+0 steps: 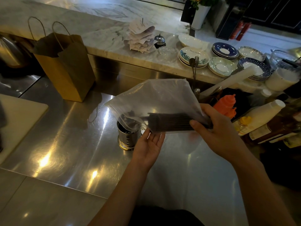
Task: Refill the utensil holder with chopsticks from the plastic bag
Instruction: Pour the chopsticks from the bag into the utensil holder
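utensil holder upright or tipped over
Upright: the utensil holder stands on its round base on the steel counter, rim facing up, just below the plastic bag.

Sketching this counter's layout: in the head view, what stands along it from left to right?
White rounded cutting board, brown paper bag, perforated steel utensil holder, orange squeeze bottle, white squeeze bottle.

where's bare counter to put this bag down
Bare steel lies between the white board and the utensil holder, and in front of the holder toward you. The right edge is crowded with bottles; the marble ledge with plates.
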The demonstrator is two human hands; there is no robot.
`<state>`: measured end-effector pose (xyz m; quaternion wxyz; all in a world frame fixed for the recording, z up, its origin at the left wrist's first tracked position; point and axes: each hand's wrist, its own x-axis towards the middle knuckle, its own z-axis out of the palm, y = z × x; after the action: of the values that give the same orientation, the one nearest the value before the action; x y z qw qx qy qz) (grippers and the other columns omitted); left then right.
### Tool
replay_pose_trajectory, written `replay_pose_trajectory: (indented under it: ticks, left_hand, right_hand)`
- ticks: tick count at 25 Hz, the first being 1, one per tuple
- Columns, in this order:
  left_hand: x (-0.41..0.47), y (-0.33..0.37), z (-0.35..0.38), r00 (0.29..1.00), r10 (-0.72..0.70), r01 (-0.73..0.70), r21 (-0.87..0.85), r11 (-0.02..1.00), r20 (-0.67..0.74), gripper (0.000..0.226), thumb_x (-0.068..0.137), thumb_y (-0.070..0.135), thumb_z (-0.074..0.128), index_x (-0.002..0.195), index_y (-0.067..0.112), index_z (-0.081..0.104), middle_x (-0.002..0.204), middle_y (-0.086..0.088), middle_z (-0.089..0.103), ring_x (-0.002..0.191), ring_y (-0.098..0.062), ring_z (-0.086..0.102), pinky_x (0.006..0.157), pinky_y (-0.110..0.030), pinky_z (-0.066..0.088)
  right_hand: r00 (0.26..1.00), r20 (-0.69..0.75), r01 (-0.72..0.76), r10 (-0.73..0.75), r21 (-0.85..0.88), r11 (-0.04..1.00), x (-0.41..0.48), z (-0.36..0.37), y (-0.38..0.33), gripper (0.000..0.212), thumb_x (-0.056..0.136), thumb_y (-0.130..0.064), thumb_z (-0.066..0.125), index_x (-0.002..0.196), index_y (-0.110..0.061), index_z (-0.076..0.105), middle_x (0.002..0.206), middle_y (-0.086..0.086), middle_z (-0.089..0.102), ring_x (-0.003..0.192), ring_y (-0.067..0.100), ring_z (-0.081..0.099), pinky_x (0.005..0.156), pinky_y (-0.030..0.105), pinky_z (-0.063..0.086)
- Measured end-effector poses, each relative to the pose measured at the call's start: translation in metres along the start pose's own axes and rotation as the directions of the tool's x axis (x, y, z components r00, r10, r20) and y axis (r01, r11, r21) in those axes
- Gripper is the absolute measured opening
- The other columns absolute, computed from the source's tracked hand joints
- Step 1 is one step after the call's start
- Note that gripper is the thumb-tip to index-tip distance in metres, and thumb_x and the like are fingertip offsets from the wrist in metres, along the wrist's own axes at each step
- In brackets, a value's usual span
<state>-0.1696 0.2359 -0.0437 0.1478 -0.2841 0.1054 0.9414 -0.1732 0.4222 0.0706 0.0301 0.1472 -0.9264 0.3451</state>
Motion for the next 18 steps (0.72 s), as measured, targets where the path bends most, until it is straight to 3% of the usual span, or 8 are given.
replay_pose_trajectory:
  ticks: [8,13,18]
  left_hand:
    - [-0.0008,-0.0001,-0.0001,1.0,-0.01,0.01,-0.033,0.999,0.016,0.034,0.099,0.016,0.048,0.131,0.008,0.058,0.134,-0.017,0.061,0.125,-0.029,0.057,0.093,-0.043,0.055]
    - [-0.0037,-0.001,-0.0004,0.999,-0.001,0.003,-0.045,0.999,0.05,0.03,0.088,0.015,0.056,0.115,0.005,0.063,0.127,-0.019,0.065,0.117,-0.032,0.063,0.093,-0.042,0.052]
    - [-0.0047,-0.0017,-0.0019,0.997,0.013,-0.009,-0.057,0.998,0.078,0.05,0.081,0.018,0.06,0.129,0.004,0.057,0.126,-0.021,0.065,0.113,-0.033,0.066,0.091,-0.042,0.053]
  right_hand:
    - [1.0,-0.008,-0.011,0.011,-0.011,1.0,0.0007,0.001,-0.0025,0.041,0.092,-0.02,0.062,0.131,-0.018,0.051,0.101,-0.008,0.056,0.083,-0.004,0.053,0.066,0.012,0.036]
    - [1.0,-0.015,-0.01,0.009,-0.035,0.999,0.0035,0.0009,-0.0046,0.041,0.092,-0.022,0.061,0.132,-0.018,0.05,0.104,-0.007,0.055,0.083,-0.004,0.053,0.065,0.012,0.037]
    - [1.0,-0.004,-0.013,0.013,-0.027,1.0,0.0048,0.0021,-0.0056,0.043,0.092,-0.024,0.059,0.134,-0.021,0.048,0.105,-0.005,0.056,0.086,0.0,0.054,0.066,0.016,0.039]
